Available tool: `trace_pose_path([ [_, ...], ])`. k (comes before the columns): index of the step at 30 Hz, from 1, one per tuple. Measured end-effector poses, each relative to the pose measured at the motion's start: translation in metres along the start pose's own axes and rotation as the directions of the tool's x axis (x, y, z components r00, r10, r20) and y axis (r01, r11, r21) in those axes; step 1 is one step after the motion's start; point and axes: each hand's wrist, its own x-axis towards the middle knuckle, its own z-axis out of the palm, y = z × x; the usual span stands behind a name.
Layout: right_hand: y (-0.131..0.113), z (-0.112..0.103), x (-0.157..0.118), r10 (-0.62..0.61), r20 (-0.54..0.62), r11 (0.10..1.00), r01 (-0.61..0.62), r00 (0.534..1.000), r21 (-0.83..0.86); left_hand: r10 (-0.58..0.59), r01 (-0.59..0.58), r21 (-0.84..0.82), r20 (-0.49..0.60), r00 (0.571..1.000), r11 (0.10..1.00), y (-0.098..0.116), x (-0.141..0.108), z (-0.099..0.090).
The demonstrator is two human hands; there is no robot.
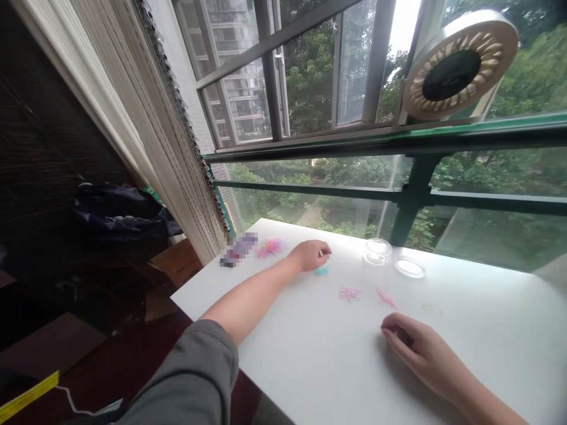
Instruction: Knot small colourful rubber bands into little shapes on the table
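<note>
Over the far part of the white table (305, 342), my left hand (311, 255) is closed in a pinch; whatever its fingertips hold, if anything, is too small to make out. Just below it lies a small turquoise pile (322, 271), perhaps of small bands. My right hand (419, 351) rests nearer on the tabletop, thumb and fingers curled together, with nothing showing in them. Beyond it are a pink pile (386, 297) and a pinkish-purple pile (350, 294) of thin loops. A faint clear pile (432, 309) lies farther right.
A mixed pink, orange and purple heap (270, 248) lies at the far left, beside a blurred-out purple item (240, 249). Near the window edge stand a clear round container (377, 252) and a clear round lid (410, 268). A round fan (460, 65) hangs by the window; a curtain (146, 124) borders the left.
</note>
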Motion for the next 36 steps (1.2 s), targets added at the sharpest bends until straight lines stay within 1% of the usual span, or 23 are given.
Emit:
trace_pose_path([
  [2,0.002,-0.001,0.001,0.007,0.042,1.000,-0.007,0.999,-0.007,-0.145,0.145,0.015,-0.026,0.989,0.989,-0.025,-0.025,-0.013],
  [4,0.004,-0.001,0.002,0.008,0.081,1.000,-0.007,0.997,-0.012,-0.288,0.291,0.053,-0.058,0.956,0.955,-0.047,-0.051,-0.028],
  [6,0.005,-0.002,0.003,0.012,0.090,1.000,-0.011,0.996,-0.015,-0.418,0.428,0.121,-0.102,0.903,0.895,-0.067,-0.075,-0.044],
  [9,0.005,-0.002,0.003,0.024,0.085,1.000,-0.023,0.996,-0.009,-0.576,0.598,0.218,-0.160,0.801,0.771,-0.089,-0.102,-0.063],
  [12,0.002,-0.003,0.002,0.040,0.076,0.999,-0.039,0.996,-0.008,-0.662,0.663,0.310,-0.124,0.739,0.682,-0.098,-0.117,-0.071],
  [14,0.000,-0.004,0.003,0.042,0.080,0.999,-0.042,0.996,-0.005,-0.691,0.677,0.350,-0.106,0.715,0.647,-0.099,-0.122,-0.070],
  [19,0.001,-0.003,0.004,0.028,0.084,1.000,-0.028,0.996,0.004,-0.712,0.692,0.400,-0.124,0.691,0.601,-0.097,-0.121,-0.060],
  [22,0.003,-0.003,0.004,0.024,0.086,1.000,-0.024,0.996,0.007,-0.720,0.693,0.422,-0.125,0.683,0.584,-0.098,-0.117,-0.058],
  [25,0.002,-0.003,0.004,0.016,0.079,1.000,-0.017,0.997,0.008,-0.720,0.677,0.458,-0.108,0.686,0.576,-0.099,-0.113,-0.059],
  [28,0.000,-0.004,0.003,0.006,0.069,1.000,-0.007,0.998,0.010,-0.705,0.664,0.477,-0.119,0.699,0.576,-0.098,-0.110,-0.059],
  [32,0.001,-0.004,0.003,-0.008,0.054,1.000,0.007,0.998,0.021,-0.693,0.675,0.457,-0.159,0.703,0.579,-0.098,-0.110,-0.058],
  [36,0.000,-0.004,0.003,-0.010,0.038,0.999,0.008,0.999,0.048,-0.713,0.721,0.401,-0.202,0.671,0.565,-0.100,-0.120,-0.064],
])
